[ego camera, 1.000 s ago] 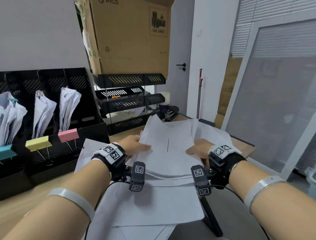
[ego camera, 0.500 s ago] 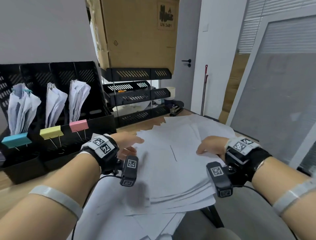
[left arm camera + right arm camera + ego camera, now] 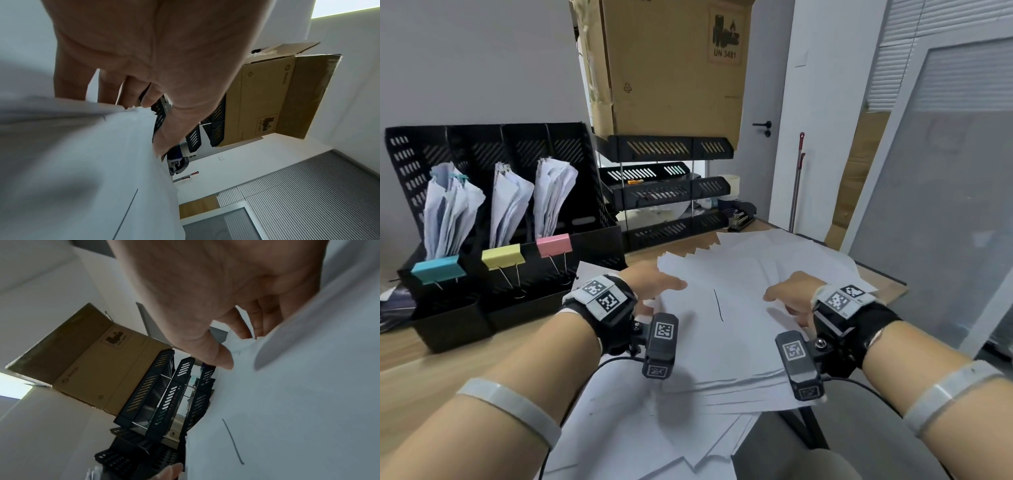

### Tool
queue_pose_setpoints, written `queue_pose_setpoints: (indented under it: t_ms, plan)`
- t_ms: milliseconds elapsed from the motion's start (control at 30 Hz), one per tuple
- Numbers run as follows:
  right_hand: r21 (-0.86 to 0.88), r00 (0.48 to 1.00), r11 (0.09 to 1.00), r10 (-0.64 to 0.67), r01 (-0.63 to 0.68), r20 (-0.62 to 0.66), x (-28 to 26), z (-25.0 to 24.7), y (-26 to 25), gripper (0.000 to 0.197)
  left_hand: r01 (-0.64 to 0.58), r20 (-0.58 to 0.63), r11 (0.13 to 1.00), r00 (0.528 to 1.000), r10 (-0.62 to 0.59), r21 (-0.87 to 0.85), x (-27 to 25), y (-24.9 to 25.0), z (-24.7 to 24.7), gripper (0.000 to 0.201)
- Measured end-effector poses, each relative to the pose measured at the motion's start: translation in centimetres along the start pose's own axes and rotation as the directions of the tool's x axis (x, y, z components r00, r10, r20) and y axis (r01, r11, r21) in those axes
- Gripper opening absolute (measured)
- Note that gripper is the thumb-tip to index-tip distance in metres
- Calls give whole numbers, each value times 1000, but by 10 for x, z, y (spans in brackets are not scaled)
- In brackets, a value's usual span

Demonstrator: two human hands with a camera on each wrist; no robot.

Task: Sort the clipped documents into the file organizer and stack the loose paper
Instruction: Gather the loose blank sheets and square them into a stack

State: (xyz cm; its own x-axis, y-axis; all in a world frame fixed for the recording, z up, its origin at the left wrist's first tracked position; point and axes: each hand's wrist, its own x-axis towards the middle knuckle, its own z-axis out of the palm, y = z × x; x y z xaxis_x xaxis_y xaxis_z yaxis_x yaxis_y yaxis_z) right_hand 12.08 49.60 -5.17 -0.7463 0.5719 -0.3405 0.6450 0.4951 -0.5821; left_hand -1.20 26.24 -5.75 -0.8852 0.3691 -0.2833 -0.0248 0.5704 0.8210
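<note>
The left hand (image 3: 654, 287) and right hand (image 3: 789, 296) each clasp an opposite side edge of the fanned stack of loose paper (image 3: 726, 329), thumbs on top, fingers curled beneath, the sheets spanning between both grips above the desk (image 3: 421, 370).

File organizer (image 3: 592, 246) left of loose paper (image 3: 722, 329); tray rack (image 3: 664, 192) behind.
</note>
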Motion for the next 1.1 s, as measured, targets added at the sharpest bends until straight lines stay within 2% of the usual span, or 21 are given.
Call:
queue_pose_setpoints:
  t_ms: [67, 167, 233, 267, 367, 467, 567, 633, 700, 733, 833, 900, 933, 1000, 1033, 1100]
  plan:
    - [-77, 1000, 997, -3, 5, 17, -6, -3, -4, 27, -14, 16, 1000, 1000, 14, -6, 3, -4, 0, 34]
    - [-132, 999, 991, -17, 22, 44, -9, 2, -8, 26, -44, -55, 999, 997, 45, 23, 2, -9, -2, 24]
    - [-161, 997, 986, -43, 53, 68, -8, 9, -11, 10, -1, -58, 994, 998, 7, 108, -5, -4, -5, 25]
    - [-146, 995, 986, -63, 74, 83, -5, 12, -11, 15, 27, -64, 986, 998, -17, 163, -10, -1, -6, 25]
    - [-85, 993, 991, -100, 105, 65, -7, 14, -13, 19, 90, -69, 966, 995, -76, 242, -18, 7, -5, 40]
    - [-59, 987, 986, -159, 158, -6, -9, 15, -15, 25, 73, -45, 961, 997, -63, 266, -13, 11, -7, 56]
    - [-29, 985, 985, -170, 169, -36, -11, 14, -13, 26, 87, -62, 978, 995, -77, 192, -6, 10, -7, 69]
    - [8, 984, 985, -172, 173, -39, -11, 12, -11, 15, 126, -7, 992, 992, -126, 18, -4, 5, -1, 75]
    - [24, 981, 981, -190, 192, -47, -10, 10, -7, 3, 96, 2, 988, 995, -97, -119, -3, -2, 8, 65]
    - [25, 981, 982, -188, 190, -50, -8, 10, -4, 3, 71, -13, 989, 997, -74, -132, -2, -5, 12, 57]
    - [25, 988, 989, -144, 146, -63, -2, 10, 5, 15, 42, -30, 994, 999, -45, -97, 2, -13, 19, 54]
    - [122, 992, 986, -107, 115, -69, 5, 11, 10, 13, 21, -16, 997, 1000, -23, -74, 6, -17, 14, 54]
    - [234, 995, 968, -82, 93, -55, 7, 11, 12, 11, 7, -4, 999, 1000, -8, -45, 8, -17, 8, 53]
    - [476, 1000, 879, -20, 6, 24, 12, 8, 16, 37, -24, -11, 1000, 1000, 24, -3, 5, -13, -5, 52]
    - [516, 999, 857, -9, -20, 54, 15, 7, 18, 49, -41, -39, 999, 998, 41, 6, 2, -9, -13, 46]
    - [433, 995, 901, -33, -11, 93, 20, 6, 19, 53, -100, -91, 994, 991, 103, 41, 0, -3, -29, 31]
